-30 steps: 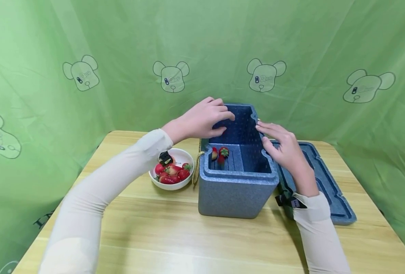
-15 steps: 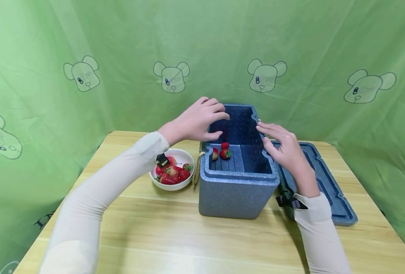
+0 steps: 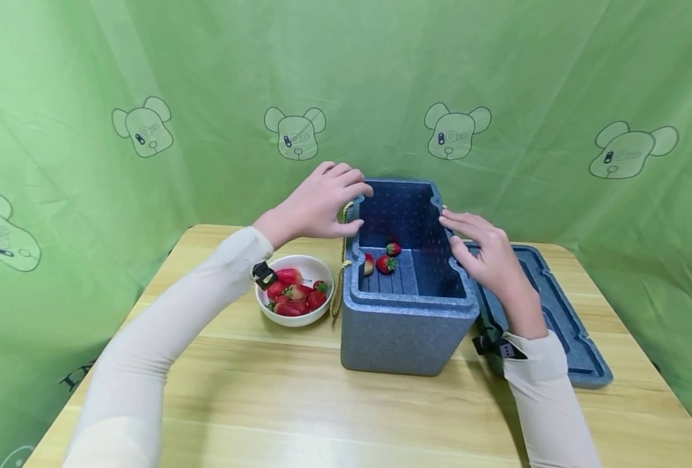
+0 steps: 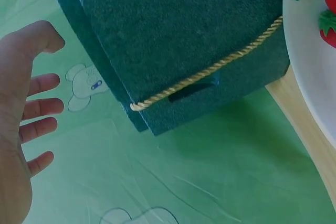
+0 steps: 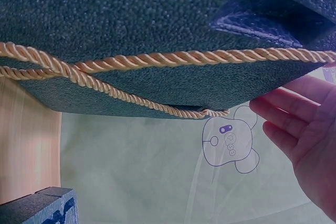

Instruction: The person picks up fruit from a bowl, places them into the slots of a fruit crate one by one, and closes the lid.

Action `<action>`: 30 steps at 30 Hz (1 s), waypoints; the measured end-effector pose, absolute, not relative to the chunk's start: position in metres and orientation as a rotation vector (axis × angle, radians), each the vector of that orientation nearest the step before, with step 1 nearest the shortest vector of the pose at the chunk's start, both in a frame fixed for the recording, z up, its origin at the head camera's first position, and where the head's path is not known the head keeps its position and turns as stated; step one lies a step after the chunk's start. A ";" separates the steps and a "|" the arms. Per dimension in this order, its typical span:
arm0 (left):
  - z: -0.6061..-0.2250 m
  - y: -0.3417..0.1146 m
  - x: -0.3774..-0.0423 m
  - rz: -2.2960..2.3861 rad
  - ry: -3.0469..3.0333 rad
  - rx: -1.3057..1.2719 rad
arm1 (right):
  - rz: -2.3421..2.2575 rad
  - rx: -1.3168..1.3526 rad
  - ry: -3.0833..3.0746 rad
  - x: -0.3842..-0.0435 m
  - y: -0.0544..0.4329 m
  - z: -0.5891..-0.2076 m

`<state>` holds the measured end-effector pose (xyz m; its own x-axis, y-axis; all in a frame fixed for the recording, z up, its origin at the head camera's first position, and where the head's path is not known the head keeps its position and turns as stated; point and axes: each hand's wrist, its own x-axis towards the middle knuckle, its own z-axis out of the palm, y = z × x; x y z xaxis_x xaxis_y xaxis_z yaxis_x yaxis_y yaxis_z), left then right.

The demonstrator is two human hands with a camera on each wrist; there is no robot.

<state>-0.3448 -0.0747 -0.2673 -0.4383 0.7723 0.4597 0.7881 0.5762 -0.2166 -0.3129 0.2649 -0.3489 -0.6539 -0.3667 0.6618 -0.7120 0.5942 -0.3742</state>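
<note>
Strawberries (image 3: 386,264), two, red with green caps, lie on the floor of the open-topped rectangular blue-grey foam box (image 3: 404,341), centre frame. Left hand (image 3: 318,203) holds nothing, fingers loosely curved, thumb apart, upper centre near the box. Right hand (image 3: 488,255) relaxed, fingertips against the box's right edge. Round white bowl (image 3: 292,320) of red fruit (image 3: 292,308) sits left of centre.

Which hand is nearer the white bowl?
Left. The left hand is raised just beyond the white bowl, by the left rim of the blue box; the right hand is across the box, at its right rim.
</note>
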 end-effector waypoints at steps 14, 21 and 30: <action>-0.281 -0.111 -0.348 -0.093 -2.371 -1.131 | 0.855 0.852 -2.295 -0.313 0.265 -0.348; -0.303 -0.128 -0.348 -0.049 -2.435 -1.142 | 0.862 0.847 -2.312 -0.311 0.264 -0.350; -0.333 -0.140 -0.341 0.029 -2.570 -1.214 | 0.854 0.842 -2.302 -0.312 0.265 -0.350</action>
